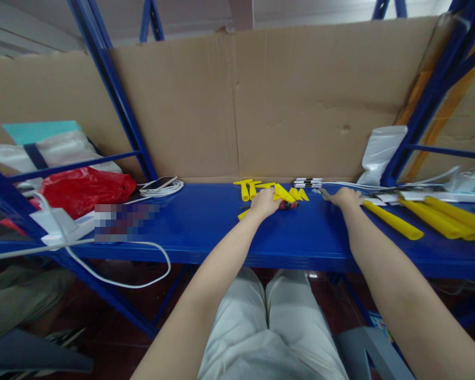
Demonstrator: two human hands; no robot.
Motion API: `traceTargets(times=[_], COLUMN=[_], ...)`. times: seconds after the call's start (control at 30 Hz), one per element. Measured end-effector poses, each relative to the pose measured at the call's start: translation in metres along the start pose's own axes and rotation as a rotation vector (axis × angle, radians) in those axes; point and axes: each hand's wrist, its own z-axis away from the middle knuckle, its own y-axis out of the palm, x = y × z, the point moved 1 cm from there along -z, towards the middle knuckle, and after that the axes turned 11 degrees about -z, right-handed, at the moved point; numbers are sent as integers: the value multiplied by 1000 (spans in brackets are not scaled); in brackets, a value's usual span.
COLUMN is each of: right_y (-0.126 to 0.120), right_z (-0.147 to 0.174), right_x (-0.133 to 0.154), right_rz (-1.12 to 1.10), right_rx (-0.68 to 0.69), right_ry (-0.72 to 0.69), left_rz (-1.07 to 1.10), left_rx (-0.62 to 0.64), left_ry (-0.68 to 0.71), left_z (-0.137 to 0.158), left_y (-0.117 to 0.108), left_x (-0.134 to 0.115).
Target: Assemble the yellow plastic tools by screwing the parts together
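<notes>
Left hand in a pinch on a yellow piece to its right, right hand, grip unclear.

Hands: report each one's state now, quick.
Left hand: curled at a yellow piece; whether it grips it cannot be told.
Right hand: near small pale pieces; whether it holds anything cannot be told.
</notes>
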Motion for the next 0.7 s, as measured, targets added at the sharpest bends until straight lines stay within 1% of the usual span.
traceTargets(times=[0.17,0.43,0.63,0.7], right_y=[1,-1,-3,-2], right_z=[-3,5,6,3], right_x=[-1,5,6,5], right_rz=[-18,-45,-70,-78], right_rx=[27,83,96,76], right_ry=[38,71,25,3], left_rz=[-10,-15,-10,-4], left_rx=[-4,8,9,6], left_ry=[-4,1,-5,-5], left_z=[0,0,2,2], left_y=[0,0,-3,-2], left_x=[0,-1,-1,-1])
